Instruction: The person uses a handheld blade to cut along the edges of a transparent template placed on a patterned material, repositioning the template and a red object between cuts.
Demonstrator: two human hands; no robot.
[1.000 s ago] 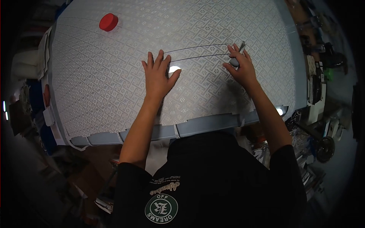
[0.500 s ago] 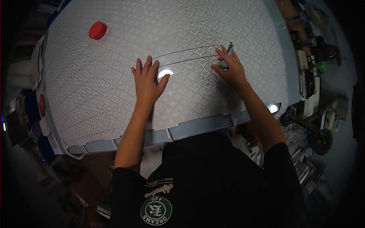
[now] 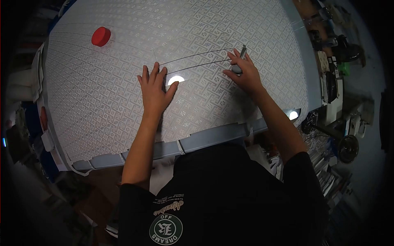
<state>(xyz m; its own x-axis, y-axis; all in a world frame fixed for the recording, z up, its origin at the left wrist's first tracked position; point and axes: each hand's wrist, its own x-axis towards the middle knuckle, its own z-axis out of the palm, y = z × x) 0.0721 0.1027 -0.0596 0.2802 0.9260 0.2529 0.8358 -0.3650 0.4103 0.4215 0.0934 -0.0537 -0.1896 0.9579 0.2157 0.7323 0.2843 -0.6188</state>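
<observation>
Wide surface seen from above, plain grey rim along the near edge, top fully covered by a patterned sheet: pale grey, matte, repeating interlocked geometric weave with small floral dots. A long, narrow clear strip is laid flat on the sheet at mid-surface; only its two dark, slightly curved edges are readable, and the pattern shows through it. Both forearms are extended forward from short black sleeves. The left hand is laid palm-down and fully opened, fingers spread, fingertips resting on the left end of the strip, nothing gripped, thumb angled out beside a bright round glare spot. The right hand is closed around a grey-handled tool at the right end of the strip, fingers curled, slim metallic tip pointing away from the body just past the strip's far edge; whether the tip touches the sheet cannot be told. A red disc, round and smooth, sits on the sheet far left, well apart from both hands.
</observation>
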